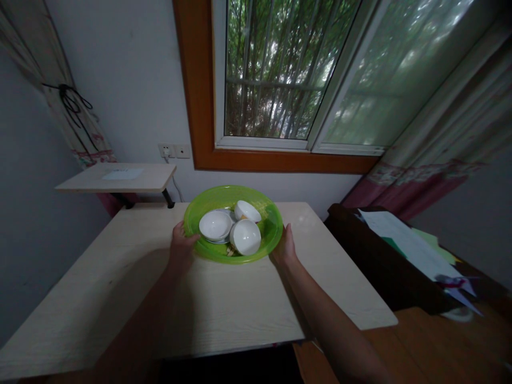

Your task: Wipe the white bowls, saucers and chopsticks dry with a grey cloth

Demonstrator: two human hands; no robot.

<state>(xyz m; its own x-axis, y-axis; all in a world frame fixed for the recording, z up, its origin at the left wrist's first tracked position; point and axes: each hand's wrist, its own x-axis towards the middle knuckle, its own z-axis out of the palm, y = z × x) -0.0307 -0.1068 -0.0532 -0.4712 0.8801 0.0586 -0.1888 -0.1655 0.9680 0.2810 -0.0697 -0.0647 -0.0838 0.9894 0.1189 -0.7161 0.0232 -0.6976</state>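
Note:
A round green plastic basin (271,213) is at the far middle of the table, held between my two hands. My left hand (182,246) grips its left rim, with the thumb over the edge. At the right rim, my right hand (286,246) is pressed against the outer side, its fingers partly hidden behind the basin. Inside are a white bowl (215,224) on the left, a tilted white bowl (248,210) at the back and another white bowl (246,237) in front. White dishware shows partly beneath them, and small tan pieces (230,250) lie near the front.
The pale wooden table (240,298) runs below a window (292,69). A small raised shelf (116,178) with a paper on it stands at the back left, near a wall socket (174,151). To the right, a dark cabinet (368,261) bears papers (408,240).

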